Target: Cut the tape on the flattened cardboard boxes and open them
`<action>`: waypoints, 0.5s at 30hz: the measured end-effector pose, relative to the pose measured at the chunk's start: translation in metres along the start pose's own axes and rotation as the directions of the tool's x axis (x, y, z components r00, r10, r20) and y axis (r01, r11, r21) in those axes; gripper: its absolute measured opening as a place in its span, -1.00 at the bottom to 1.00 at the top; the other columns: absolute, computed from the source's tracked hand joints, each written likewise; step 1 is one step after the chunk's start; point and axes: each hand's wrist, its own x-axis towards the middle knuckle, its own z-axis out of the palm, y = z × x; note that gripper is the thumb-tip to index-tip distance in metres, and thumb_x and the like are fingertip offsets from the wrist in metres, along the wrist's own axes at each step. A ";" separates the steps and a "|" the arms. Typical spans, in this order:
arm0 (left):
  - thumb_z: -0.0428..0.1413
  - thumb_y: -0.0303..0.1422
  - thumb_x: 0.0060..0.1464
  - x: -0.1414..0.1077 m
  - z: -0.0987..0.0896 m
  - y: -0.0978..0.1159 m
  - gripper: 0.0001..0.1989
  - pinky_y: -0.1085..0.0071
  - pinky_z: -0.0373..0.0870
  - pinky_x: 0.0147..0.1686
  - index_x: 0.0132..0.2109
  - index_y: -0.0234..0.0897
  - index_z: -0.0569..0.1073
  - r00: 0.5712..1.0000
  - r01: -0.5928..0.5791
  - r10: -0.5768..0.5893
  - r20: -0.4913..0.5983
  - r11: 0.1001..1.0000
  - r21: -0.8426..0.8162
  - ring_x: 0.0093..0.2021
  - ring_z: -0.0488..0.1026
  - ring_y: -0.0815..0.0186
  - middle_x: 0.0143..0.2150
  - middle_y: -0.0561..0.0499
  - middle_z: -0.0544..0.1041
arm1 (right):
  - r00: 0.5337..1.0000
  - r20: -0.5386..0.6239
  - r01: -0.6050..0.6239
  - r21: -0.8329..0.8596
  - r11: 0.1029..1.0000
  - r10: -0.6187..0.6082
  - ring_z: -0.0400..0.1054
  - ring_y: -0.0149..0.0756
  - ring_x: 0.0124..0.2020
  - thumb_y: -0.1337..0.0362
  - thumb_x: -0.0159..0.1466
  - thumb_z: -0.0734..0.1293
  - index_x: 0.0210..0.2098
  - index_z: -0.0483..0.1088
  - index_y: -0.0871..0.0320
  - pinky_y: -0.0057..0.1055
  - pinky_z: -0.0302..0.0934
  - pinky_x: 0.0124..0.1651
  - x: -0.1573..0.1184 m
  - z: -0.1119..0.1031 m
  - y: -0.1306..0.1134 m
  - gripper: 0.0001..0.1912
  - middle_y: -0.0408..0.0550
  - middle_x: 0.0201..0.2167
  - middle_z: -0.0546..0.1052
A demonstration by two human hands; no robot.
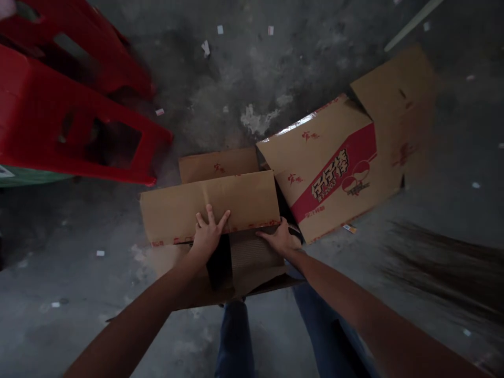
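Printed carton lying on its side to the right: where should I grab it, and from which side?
Probably by the open flap at the far right end of the printed carton, coming from the right. The flap juts clear of the body, giving an edge to pinch; the near faces look broad and flat.

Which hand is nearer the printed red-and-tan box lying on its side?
Right. The right hand rests on the open carton's edge, just beside the printed box. The left hand presses a carton flap, farther away.
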 end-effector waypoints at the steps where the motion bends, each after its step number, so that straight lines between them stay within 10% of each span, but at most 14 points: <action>1: -0.23 -0.56 0.23 0.000 0.004 -0.002 -0.39 -0.08 0.43 -0.07 0.33 0.09 0.06 1.000 0.001 -0.002 -0.013 1.000 -0.005 0.22 0.23 -0.24 0.35 -0.44 0.07 | 1.000 0.006 0.010 0.015 1.000 -0.010 0.25 0.02 0.17 -0.06 -0.10 0.49 0.22 0.00 0.32 -0.24 0.18 0.13 -0.001 0.000 0.000 0.07 0.27 0.16 0.31; 9: -0.17 -0.49 0.25 0.027 0.035 0.005 -0.46 -0.45 -0.11 0.14 0.32 0.03 0.11 0.976 -0.148 0.123 -0.181 0.981 -0.128 0.35 -0.06 -0.20 0.39 -0.28 0.01 | 0.962 -0.040 -0.274 -0.177 0.945 0.271 0.09 0.30 0.23 -0.14 -0.31 0.53 0.32 -0.13 0.31 0.09 0.08 0.14 -0.017 -0.009 -0.031 0.39 0.49 0.24 0.13; 15: -0.14 -0.46 0.25 0.031 0.036 0.018 -0.38 -0.39 -0.01 0.14 0.33 0.18 -0.13 0.979 -0.087 0.054 -0.196 0.983 -0.163 0.33 0.04 -0.16 0.39 -0.32 0.00 | 0.912 -0.020 -0.401 -0.259 0.879 0.410 0.03 0.35 0.25 -0.11 -0.52 0.58 0.32 -0.14 0.44 0.15 -0.04 0.19 -0.013 -0.012 -0.054 0.58 0.65 0.20 0.13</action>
